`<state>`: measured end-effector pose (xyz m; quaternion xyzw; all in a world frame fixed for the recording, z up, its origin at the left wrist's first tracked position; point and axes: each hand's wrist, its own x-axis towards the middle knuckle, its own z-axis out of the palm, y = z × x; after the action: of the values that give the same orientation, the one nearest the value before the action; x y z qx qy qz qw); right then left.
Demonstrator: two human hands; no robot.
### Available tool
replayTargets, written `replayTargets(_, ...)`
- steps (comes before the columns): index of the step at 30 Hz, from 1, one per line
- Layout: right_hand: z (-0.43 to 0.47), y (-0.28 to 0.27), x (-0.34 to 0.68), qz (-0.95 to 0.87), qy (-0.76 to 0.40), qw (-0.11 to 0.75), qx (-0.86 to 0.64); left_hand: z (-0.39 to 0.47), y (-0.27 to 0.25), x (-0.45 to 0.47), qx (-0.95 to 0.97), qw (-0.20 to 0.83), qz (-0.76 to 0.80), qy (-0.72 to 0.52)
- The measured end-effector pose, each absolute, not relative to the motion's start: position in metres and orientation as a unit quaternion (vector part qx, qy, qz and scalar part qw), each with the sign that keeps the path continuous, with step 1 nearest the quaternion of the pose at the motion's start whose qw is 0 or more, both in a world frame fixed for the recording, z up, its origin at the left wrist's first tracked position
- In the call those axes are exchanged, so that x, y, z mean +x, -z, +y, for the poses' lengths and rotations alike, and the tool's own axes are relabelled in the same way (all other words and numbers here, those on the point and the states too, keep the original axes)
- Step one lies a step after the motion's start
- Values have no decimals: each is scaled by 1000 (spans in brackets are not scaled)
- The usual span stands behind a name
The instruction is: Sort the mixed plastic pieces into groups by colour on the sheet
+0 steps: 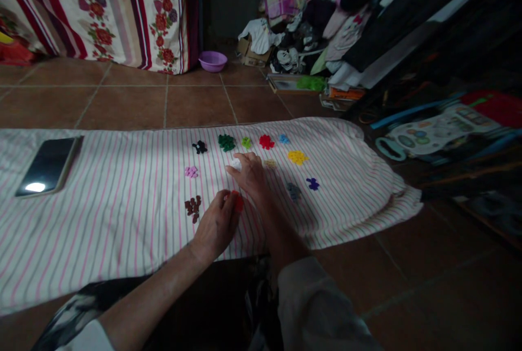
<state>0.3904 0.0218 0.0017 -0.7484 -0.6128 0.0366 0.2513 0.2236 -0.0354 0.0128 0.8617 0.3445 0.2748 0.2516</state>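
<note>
My left hand [217,224] is low over the striped cloth, fingers curled against an orange-red object [237,202] whose shape is partly hidden. Just above it, my right hand [250,175] reaches over a small pile of white pieces [236,164], thumb and forefinger apart around them. A pile of tan pieces [269,164] lies right of that hand. Brown pieces [193,208] and pink pieces [191,171] lie to the left. Farther back are dark green pieces [226,142], light green pieces [246,142] and red pieces [266,141].
Yellow pieces [297,157], grey pieces [293,191] and purple pieces [312,184] lie toward the right of the striped cloth [134,204]. Black pieces [199,147] and light blue pieces [284,138] are at the back. A phone [49,166] rests at left. Beyond stands a purple basin [212,61].
</note>
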Motion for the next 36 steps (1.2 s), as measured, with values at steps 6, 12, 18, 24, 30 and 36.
replayTargets(6, 20, -6, 385, -617, -39, 253, -744, -35, -13, 225, 859, 266, 343, -270)
replayTargets(12, 18, -11, 380, -635, -57, 253, -727, -35, -14, 225, 861, 255, 349, -269)
replayTargets(18, 17, -7, 379, -666, -63, 260, -696, -35, -14, 224, 866, 241, 346, -270)
replayTargets(24, 18, -6, 379, -699, -84, 259, -661, -35, -14, 225, 866, 246, 348, -262)
replayTargets(30, 19, -7, 382, -713, -97, 264, -643, -34, -13, 224, 862, 259, 347, -262)
replayTargets(36, 15, -9, 388, -726, -113, 264, -625, -34, -10, 224, 855, 280, 345, -267)
